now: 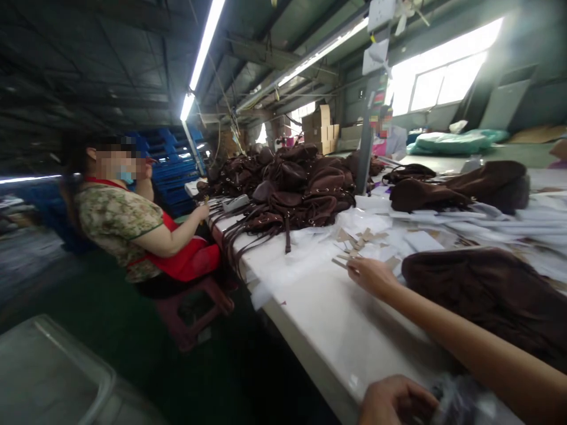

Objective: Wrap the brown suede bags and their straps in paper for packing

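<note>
Head view: right hand [372, 275] touches cardboard strips [354, 245].

dim hall, glaring ceiling tubes [204, 44] and window [443, 77], blurred warped edges.

Card strips [354, 242] on the table [319, 319], bag pile [292, 189] behind, seated person [133, 230] left of it.

Factory floor, bag-making line: long white table [319, 319] heaped with brown bags [287, 189] and loose straps, cardboard slips [354, 242] scattered on white sheets. Co-worker in a red apron [133, 230] sits on a stool at the same table. Tube lights [201, 56] under a bare metal roof, blue pallets [172, 171] and cardboard boxes [321, 127] stacked behind
</note>
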Available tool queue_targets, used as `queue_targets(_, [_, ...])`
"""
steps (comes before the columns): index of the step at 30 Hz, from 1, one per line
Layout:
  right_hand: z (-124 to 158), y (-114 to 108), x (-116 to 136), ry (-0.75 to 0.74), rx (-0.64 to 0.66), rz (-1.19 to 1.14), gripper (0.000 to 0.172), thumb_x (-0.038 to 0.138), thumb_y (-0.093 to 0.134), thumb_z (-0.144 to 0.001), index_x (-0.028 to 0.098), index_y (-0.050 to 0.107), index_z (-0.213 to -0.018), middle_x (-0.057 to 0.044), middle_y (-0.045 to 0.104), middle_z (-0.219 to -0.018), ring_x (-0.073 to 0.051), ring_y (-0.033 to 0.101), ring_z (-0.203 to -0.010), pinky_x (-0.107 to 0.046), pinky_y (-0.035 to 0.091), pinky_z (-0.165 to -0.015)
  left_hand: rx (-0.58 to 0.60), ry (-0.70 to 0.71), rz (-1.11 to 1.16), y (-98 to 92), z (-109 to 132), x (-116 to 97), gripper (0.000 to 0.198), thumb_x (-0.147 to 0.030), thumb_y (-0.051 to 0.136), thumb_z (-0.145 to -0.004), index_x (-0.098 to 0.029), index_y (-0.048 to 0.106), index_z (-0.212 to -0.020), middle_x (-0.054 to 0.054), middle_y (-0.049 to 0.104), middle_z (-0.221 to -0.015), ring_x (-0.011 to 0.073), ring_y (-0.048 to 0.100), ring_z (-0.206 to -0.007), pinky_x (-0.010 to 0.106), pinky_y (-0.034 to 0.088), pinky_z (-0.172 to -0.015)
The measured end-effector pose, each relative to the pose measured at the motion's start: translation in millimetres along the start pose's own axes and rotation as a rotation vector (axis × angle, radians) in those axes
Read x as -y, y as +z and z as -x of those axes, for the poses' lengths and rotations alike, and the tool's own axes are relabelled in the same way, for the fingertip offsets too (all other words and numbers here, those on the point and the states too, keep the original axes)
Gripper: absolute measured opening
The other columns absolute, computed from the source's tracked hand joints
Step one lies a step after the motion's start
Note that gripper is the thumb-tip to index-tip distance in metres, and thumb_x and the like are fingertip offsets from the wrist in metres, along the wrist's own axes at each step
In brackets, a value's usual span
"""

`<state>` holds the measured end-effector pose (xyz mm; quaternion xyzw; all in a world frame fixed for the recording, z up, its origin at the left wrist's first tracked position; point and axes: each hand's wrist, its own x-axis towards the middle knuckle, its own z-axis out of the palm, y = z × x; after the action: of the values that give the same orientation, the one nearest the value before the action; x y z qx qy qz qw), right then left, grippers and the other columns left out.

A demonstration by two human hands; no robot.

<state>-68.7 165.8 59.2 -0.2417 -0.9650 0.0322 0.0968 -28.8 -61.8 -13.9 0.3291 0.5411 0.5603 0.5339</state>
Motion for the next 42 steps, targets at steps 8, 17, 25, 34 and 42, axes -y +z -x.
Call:
queue_targets(8, [146, -99, -4, 0.149, -0.261, -0.712, 0.025, 0.040, 0.054, -0.094, 0.018, 0.066, -0.095, 0.000, 0.064, -0.068, -0.012, 0.057, -0.059, -0.022, 0.040, -0.058, 0.070, 0.006, 0.224, 4.1, 2, -38, 0.040, -0.042, 0.075, -0.079, -0.014, 0.068, -0.106, 0.009, 0.072, -0.100, 0.0183, 0.064, -0.090, 0.027, 0.046, -0.083])
queue_targets(17, [294, -74, -7, 0.426, -0.042, -0.764, 0.022, 0.033, 0.058, -0.090, 0.016, 0.072, -0.085, -0.001, 0.067, -0.068, -0.013, 0.057, -0.059, -0.023, 0.041, -0.055, 0.072, -0.096, 0.270, 3.2, -1, -49, 0.034, -0.036, 0.075, -0.082, -0.014, 0.070, -0.108, 0.008, 0.073, -0.105, 0.0147, 0.066, -0.088, 0.023, 0.049, -0.083])
queue_targets(25, [265, -26, 16, 0.368, -0.205, -0.818, 0.015, 0.022, 0.062, -0.085, 0.015, 0.075, -0.082, -0.002, 0.069, -0.070, -0.012, 0.057, -0.062, -0.022, 0.042, -0.060, 0.039, 0.014, 0.039, 14.6, 10, -43, 0.037, -0.035, 0.074, -0.082, -0.016, 0.067, -0.113, 0.008, 0.073, -0.107, 0.0188, 0.066, -0.098, 0.029, 0.048, -0.092])
queue_targets(34, [247, -8, 30, 0.449, -0.039, -1.646, 0.030, 0.042, 0.075, -0.073, 0.013, 0.075, -0.081, -0.001, 0.065, -0.071, -0.010, 0.056, -0.063, -0.022, 0.046, -0.063, -0.045, 0.076, -0.031, 15.1, 16, -41, 0.035, -0.037, 0.079, -0.075, -0.016, 0.071, -0.102, 0.007, 0.075, -0.101, 0.0209, 0.067, -0.097, 0.028, 0.050, -0.087])
queue_targets(42, [246, -5, 28, 0.529, 0.004, -1.681, 0.034, 0.044, 0.078, -0.070, 0.013, 0.076, -0.081, 0.002, 0.057, -0.061, -0.006, 0.037, -0.053, -0.020, 0.027, -0.050, -0.041, 0.006, -0.005, 12.0, 14, -39, 0.044, -0.039, 0.082, -0.070, -0.016, 0.068, -0.105, 0.006, 0.074, -0.090, 0.0194, 0.068, -0.082, 0.029, 0.052, -0.079])
